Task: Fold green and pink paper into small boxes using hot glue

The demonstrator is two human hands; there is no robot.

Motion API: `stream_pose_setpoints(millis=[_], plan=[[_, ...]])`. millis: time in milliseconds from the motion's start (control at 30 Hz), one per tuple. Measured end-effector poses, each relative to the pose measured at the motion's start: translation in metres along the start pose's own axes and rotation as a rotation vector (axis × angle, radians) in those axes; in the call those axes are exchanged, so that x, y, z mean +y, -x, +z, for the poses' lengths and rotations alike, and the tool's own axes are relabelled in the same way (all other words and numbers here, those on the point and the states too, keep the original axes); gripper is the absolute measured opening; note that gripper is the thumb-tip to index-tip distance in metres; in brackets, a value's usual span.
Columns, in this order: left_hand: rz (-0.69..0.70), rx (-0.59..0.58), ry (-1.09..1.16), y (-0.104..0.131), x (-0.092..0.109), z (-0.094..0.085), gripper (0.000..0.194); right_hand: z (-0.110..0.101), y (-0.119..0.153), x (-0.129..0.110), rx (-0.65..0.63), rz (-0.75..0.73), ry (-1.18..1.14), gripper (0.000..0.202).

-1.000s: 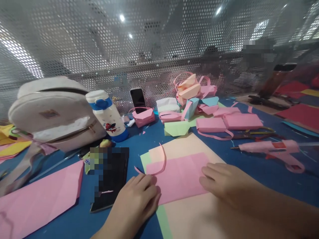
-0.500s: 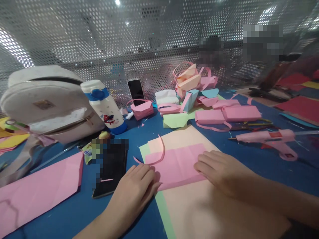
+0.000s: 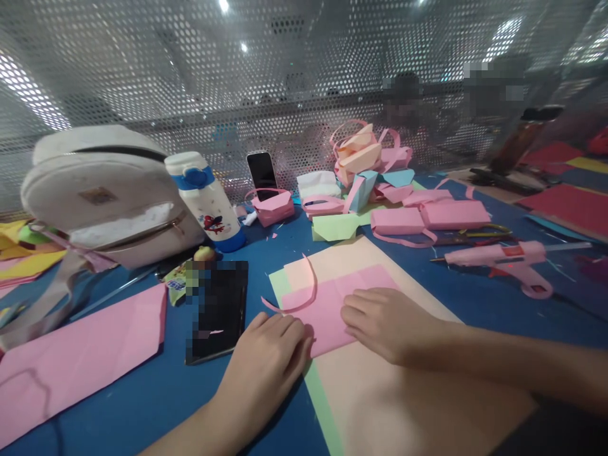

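Observation:
A folded sheet of pink paper point(image 3: 327, 304) lies in front of me on larger peach paper point(image 3: 427, 405). At its left end, my left hand point(image 3: 275, 348) is closed, with the fingertips on the paper's edge. My right hand point(image 3: 389, 323) is closed too, its bent fingers pressed on the middle of the pink paper; what lies under its fingertips is hidden. A thin curled pink strip point(image 3: 311, 291) arches over the paper's left part. Green paper point(image 3: 325, 405) shows along the left edge beneath the peach paper.
Left are a pink sheet point(image 3: 90, 354), a black phone-like device point(image 3: 221, 310), a bottle point(image 3: 209, 202) and a white backpack point(image 3: 109, 183). Small paper bags point(image 3: 403, 221) stand at the back, near a propped phone point(image 3: 262, 171). A pink glue gun point(image 3: 513, 259) lies right.
My right hand has slid leftward across the pink paper, from near its right end to its middle. The left hand stays at the left edge. The view has shifted slightly.

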State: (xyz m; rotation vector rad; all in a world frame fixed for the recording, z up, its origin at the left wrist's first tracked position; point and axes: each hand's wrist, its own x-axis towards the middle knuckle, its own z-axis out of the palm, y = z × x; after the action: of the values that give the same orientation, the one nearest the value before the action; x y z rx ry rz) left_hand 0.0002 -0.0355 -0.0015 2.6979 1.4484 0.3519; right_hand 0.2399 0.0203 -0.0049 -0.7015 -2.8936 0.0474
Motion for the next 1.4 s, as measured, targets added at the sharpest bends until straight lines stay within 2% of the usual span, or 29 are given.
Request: stream_pose_setpoints(millis=[100,267,367,533,633,733,933,1100,1167,1300,1400], plan=[[0.033,0.024,-0.055,0.002,-0.005,0.003,0.026,0.003,0.001,0.001,0.018,0.004,-0.012,0.022],[0.095,0.153,-0.145,0.0,-0.011,0.01,0.031,0.011,0.003,0.002,0.063,-0.033,0.058,0.021],[0.117,0.198,-0.162,-0.002,-0.011,0.012,0.033,0.011,0.004,0.002,0.023,-0.001,0.05,0.014],[0.135,0.244,-0.167,-0.003,-0.01,0.01,0.03,0.003,0.005,-0.001,-0.059,0.021,0.025,0.025],[0.231,0.195,-0.116,-0.002,-0.011,0.007,0.015,0.001,0.004,-0.001,-0.054,0.022,0.021,0.024],[0.298,0.152,-0.011,0.0,-0.013,0.005,0.022,0.001,0.003,0.0,-0.044,0.013,0.024,0.022],[0.085,0.054,0.331,0.001,-0.016,0.005,0.02,0.003,0.003,0.005,-0.098,0.011,-0.044,0.019],[0.028,0.012,0.462,0.001,-0.019,0.004,0.024,0.007,0.003,0.007,-0.08,-0.004,-0.054,0.015],[0.048,0.003,0.46,0.0,-0.02,0.004,0.024,0.009,0.004,0.007,-0.069,-0.01,-0.043,0.015],[0.205,0.04,0.319,-0.002,-0.021,0.006,0.024,0.009,0.004,0.006,-0.042,-0.023,-0.001,0.016],[0.269,0.058,0.23,-0.001,-0.021,0.007,0.03,0.008,0.004,0.006,-0.037,-0.03,0.002,0.016]])
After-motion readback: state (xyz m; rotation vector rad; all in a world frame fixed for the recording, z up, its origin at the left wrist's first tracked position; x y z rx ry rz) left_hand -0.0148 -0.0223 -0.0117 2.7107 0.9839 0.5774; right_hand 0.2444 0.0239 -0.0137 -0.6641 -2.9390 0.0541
